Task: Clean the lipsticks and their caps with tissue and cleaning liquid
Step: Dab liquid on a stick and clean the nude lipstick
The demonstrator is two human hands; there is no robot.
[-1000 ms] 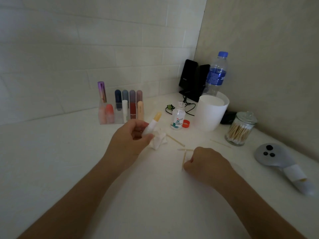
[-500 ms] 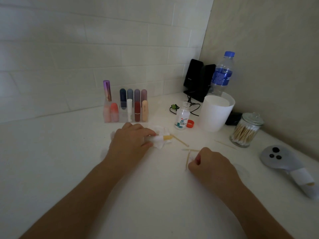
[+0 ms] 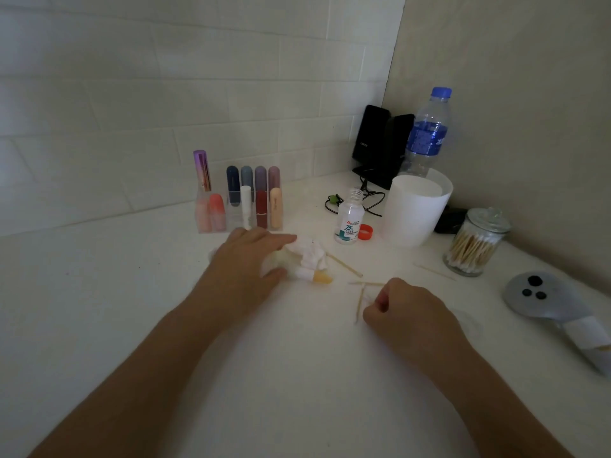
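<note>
The left hand [image 3: 244, 269] lay spread, fingers fairly straight, over the crumpled tissue [image 3: 310, 254] and the base of a yellow-tipped lipstick [image 3: 315, 276] lying on the white table [image 3: 297, 375]. The right hand [image 3: 408, 314] rested curled beside loose swab sticks [image 3: 359, 304]; whether it held anything could not be told. The uncapped cleaning-liquid bottle [image 3: 348, 219] stood beyond.

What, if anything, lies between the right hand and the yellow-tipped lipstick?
Only loose wooden sticks, lying flat on the counter between the right hand and the lipstick. Nothing upright blocks it. The left hand covers its white end.
</note>
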